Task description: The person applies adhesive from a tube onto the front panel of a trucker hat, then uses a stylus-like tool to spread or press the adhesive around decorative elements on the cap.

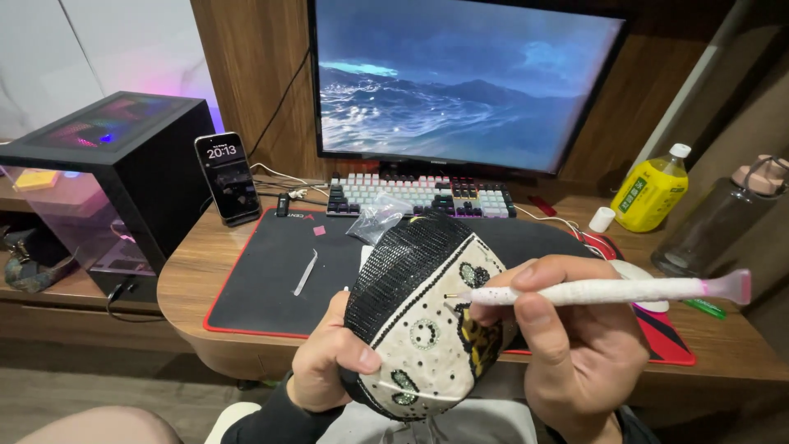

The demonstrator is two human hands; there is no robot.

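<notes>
Holding a bead-covered rounded piece (423, 316) above my lap, I see my left hand (333, 362) clamped on its lower edge at seven o'clock; my right hand (575, 345), at three o'clock of it, has its grip closed on a white and pink pen-like tool (608, 289), tip touching the beaded face; at twelve o'clock, a keyboard (421, 196) sits on the worktop (193, 263); tweezers (306, 272) lie on the black mat (271, 279) at ten o'clock.

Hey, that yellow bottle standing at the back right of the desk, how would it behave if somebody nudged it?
The yellow bottle stands upright and looks taller than it is wide, so a push near its white cap would probably tip it. Its rounded body suggests it would roll once down. It looks like thin plastic, likely light unless full; the fill level cannot be seen.
</notes>
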